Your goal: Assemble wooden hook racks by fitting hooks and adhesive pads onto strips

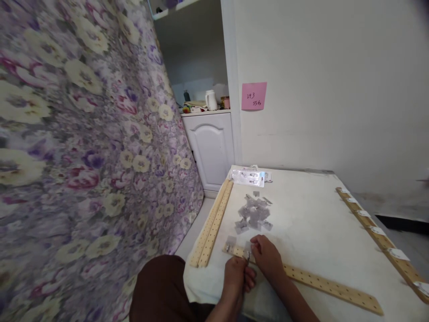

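Together, two bare hands meet at a small clear square plate with a metal hook (248,247), near one end of a pale perforated wooden strip (321,282).

Up close, the right hand (268,257) pinches the plate's edge between thumb and fingertips, while the left hand (234,275) curls just below it; whether its fingers grip the hook is hard to tell, small as it looks. Another clear square piece (230,243) sits at the strip's far left end, and a loose heap of similar grey-clear pieces (254,212) lies beyond, on the cream-covered table (301,210). Two perforated wooden strips (211,226) lie side by side along the left edge, with clear plastic packaging (248,177) at the back.
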A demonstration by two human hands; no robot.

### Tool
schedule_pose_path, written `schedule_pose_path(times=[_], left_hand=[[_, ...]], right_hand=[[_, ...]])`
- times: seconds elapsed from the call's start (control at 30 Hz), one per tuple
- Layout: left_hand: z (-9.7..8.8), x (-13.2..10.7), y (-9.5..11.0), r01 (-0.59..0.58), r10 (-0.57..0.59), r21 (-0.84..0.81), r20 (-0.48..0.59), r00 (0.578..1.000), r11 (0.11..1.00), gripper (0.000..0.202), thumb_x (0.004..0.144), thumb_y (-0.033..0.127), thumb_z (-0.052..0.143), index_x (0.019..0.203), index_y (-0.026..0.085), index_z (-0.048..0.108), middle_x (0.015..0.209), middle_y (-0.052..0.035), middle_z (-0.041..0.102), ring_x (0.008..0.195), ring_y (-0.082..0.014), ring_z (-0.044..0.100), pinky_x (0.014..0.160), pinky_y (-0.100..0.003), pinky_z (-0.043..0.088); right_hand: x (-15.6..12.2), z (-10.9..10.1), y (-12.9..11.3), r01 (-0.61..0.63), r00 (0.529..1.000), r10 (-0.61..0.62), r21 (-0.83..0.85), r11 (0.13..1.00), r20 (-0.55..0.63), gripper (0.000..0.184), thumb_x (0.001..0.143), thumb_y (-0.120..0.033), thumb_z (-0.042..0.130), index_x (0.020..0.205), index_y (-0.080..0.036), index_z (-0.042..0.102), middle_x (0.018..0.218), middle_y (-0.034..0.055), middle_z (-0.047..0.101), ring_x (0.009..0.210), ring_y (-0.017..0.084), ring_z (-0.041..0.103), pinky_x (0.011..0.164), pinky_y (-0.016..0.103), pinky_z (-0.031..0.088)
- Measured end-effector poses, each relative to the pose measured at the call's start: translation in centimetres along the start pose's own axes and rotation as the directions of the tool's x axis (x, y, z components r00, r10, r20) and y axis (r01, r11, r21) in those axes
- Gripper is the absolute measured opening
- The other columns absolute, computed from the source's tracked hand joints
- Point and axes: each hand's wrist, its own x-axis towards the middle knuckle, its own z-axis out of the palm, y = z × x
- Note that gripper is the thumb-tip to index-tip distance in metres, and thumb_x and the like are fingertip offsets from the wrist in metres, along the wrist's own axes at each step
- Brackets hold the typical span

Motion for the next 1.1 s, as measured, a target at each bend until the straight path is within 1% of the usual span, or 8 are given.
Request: schedule_pose_path(times=[0.2,0.43,0.67,0.83,0.97,1.1], left_hand=[[0.06,-0.15,0.16,-0.018,0.017,0.021,0.015,1.000,1.000,0.026,0.075,0.039,0.049,0.060,0.018,0.049,0.038,0.0011,0.057,0.024,-0.0074,0.041,0.029,-0.019,0.019],[0.06,-0.30,0.18,-0.024,0.024,0.025,0.027,0.999,0.999,0.025,0.075,0.040,0.048,0.065,0.017,0.050,0.041,0.0011,0.058,0.026,-0.0075,0.042,0.029,-0.019,0.020],[0.08,-0.29,0.12,-0.038,0.037,0.040,0.033,0.999,0.998,0.027,0.075,0.041,0.047,0.064,0.017,0.051,0.041,0.0017,0.058,0.026,-0.0064,0.041,0.029,-0.019,0.021],[0.11,-0.15,0.11,-0.031,0.030,0.053,0.031,0.999,0.998,0.028,0.073,0.043,0.047,0.066,0.017,0.051,0.041,0.0020,0.058,0.025,-0.0068,0.042,0.028,-0.018,0.020],[0.18,-0.31,0.28,-0.042,0.040,0.055,0.033,0.999,0.998,0.030,0.072,0.045,0.047,0.065,0.016,0.052,0.040,0.0018,0.057,0.026,-0.0069,0.042,0.029,-0.018,0.021],[0.24,-0.56,0.43,-0.052,0.050,0.061,0.034,0.998,0.997,0.033,0.071,0.047,0.047,0.059,0.016,0.052,0.037,0.0015,0.055,0.025,-0.0073,0.041,0.030,-0.020,0.020]], right_hand=[[0.07,0.06,0.27,0.021,1.000,-0.021,-0.008,1.000,0.007,0.021,0.075,-0.020,0.043,0.088,-0.021,0.059,0.085,0.0021,0.063,0.080,0.016,0.059,0.073,0.026,0.041],[0.11,-0.01,0.42,0.033,0.999,-0.033,-0.003,0.999,0.018,0.021,0.075,-0.020,0.043,0.090,-0.020,0.059,0.085,0.0027,0.062,0.080,0.016,0.059,0.073,0.026,0.041],[-0.02,-0.30,0.05,0.003,0.999,-0.004,0.009,1.000,0.038,0.018,0.075,-0.024,0.048,0.089,-0.020,0.059,0.082,0.0024,0.061,0.075,0.016,0.058,0.071,0.025,0.041],[-0.30,-0.51,-0.34,-0.010,1.000,0.010,0.033,0.999,0.017,0.019,0.074,-0.029,0.052,0.090,-0.021,0.058,0.080,0.0007,0.060,0.071,0.015,0.057,0.067,0.024,0.041],[-0.21,-0.51,-0.34,-0.043,0.998,0.041,0.030,0.999,0.056,0.020,0.070,-0.027,0.056,0.089,-0.021,0.059,0.080,0.0001,0.059,0.070,0.014,0.056,0.066,0.024,0.040],[-0.05,-0.50,-0.30,-0.070,0.996,0.068,0.034,0.997,0.062,0.021,0.069,-0.026,0.057,0.089,-0.021,0.059,0.080,-0.0001,0.060,0.071,0.014,0.056,0.066,0.024,0.039]])
